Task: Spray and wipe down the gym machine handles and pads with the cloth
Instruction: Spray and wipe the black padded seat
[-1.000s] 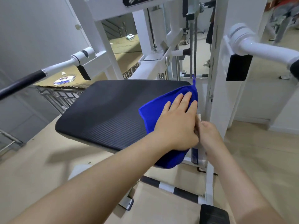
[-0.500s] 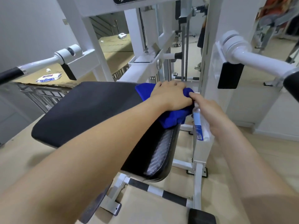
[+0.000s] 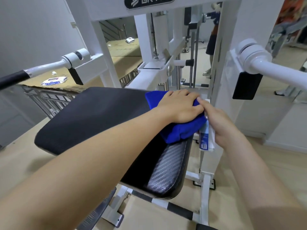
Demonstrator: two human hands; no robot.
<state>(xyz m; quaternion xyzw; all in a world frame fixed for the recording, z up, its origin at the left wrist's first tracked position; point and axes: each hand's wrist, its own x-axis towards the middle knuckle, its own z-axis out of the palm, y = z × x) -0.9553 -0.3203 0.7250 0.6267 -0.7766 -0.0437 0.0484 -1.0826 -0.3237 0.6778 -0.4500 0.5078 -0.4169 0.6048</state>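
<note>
A black pad [image 3: 103, 117] of the white gym machine lies in front of me. A blue cloth [image 3: 181, 130] lies bunched on the pad's far right corner and hangs over its edge. My left hand [image 3: 181, 107] presses down on the cloth, fingers curled over its far side. Just right of it, my right hand [image 3: 219, 123] grips a white spray bottle [image 3: 205, 140] with a blue label, held upright beside the pad's edge. The bottle's top is hidden behind my hands.
A white handle arm with a black grip [image 3: 13, 78] reaches in from the left. Another white arm [image 3: 269, 67] with a black stop block [image 3: 245, 87] juts out at the right. The white frame upright [image 3: 221, 80] stands just behind my hands. A wipes packet [image 3: 54, 81] lies on cardboard at left.
My left hand slid the cloth from the pad's near right side up to its far right corner and bunched it. My right hand came up alongside, bringing the bottle into sight.
</note>
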